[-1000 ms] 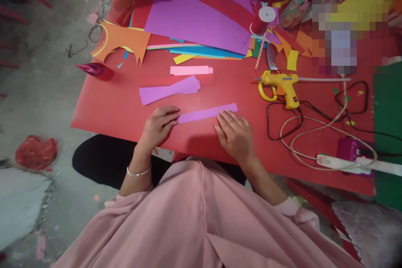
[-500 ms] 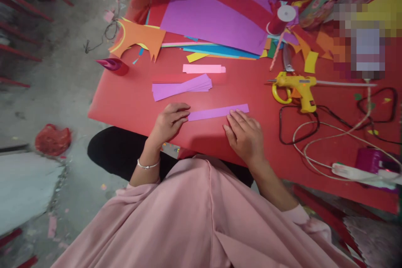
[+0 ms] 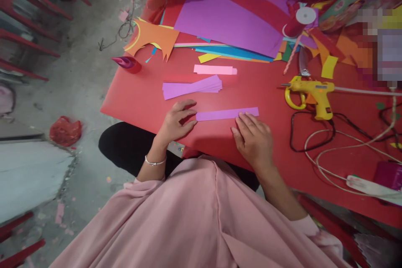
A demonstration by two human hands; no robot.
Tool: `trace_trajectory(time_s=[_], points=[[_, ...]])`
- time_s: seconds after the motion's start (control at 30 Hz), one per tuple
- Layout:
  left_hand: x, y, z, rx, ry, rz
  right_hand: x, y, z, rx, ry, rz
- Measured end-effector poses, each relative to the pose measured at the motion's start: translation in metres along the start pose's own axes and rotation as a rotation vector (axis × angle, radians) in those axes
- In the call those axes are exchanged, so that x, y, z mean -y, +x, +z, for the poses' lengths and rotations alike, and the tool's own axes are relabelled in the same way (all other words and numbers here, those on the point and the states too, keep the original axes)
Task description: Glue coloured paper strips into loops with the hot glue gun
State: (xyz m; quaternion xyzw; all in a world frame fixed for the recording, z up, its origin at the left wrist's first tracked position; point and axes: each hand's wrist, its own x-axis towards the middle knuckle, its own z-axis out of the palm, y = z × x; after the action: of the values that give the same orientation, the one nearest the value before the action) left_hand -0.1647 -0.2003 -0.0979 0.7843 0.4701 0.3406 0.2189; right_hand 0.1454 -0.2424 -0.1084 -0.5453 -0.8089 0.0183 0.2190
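Note:
A purple paper strip (image 3: 224, 114) lies flat on the red table (image 3: 135, 96) in front of me. My left hand (image 3: 177, 121) rests at the strip's left end, fingers stretched out and touching it. My right hand (image 3: 254, 138) lies flat with its fingertips pressing the strip's right part. Neither hand grips anything. Just beyond the strip lies a stack of purple strips (image 3: 191, 87), and past that a pink strip (image 3: 215, 69).
A yellow glue gun (image 3: 309, 92) with cables (image 3: 326, 142) lies to the right. Large purple sheets (image 3: 229, 21), coloured paper, an orange cut-out (image 3: 150, 37), scissors (image 3: 303, 65) and a ribbon spool (image 3: 298, 23) fill the far side. A small red-purple cone (image 3: 127, 63) stands at the left edge.
The view has shifted, so everything sits further right in the picture. Both hands stay on the purple strip in nearly the same pose.

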Motion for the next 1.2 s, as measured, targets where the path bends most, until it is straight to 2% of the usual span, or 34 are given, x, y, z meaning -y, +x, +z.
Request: trace_trajectory(time_s=[0.17, 0.63, 1.0, 1.2], points=[[-0.006, -0.003, 0.004, -0.108, 0.173, -0.034, -0.001, 0.000, 0.000, 0.002, 0.020, 0.004], [-0.010, -0.002, 0.001, -0.026, 0.210, -0.072, -0.001, 0.000, 0.000, -0.005, -0.001, -0.001], [0.000, -0.005, 0.003, -0.035, 0.148, -0.029, -0.001, -0.001, 0.000, -0.028, -0.033, -0.030], [0.003, -0.006, 0.002, -0.011, 0.147, 0.014, 0.001, 0.000, 0.000, 0.015, 0.005, 0.015]])
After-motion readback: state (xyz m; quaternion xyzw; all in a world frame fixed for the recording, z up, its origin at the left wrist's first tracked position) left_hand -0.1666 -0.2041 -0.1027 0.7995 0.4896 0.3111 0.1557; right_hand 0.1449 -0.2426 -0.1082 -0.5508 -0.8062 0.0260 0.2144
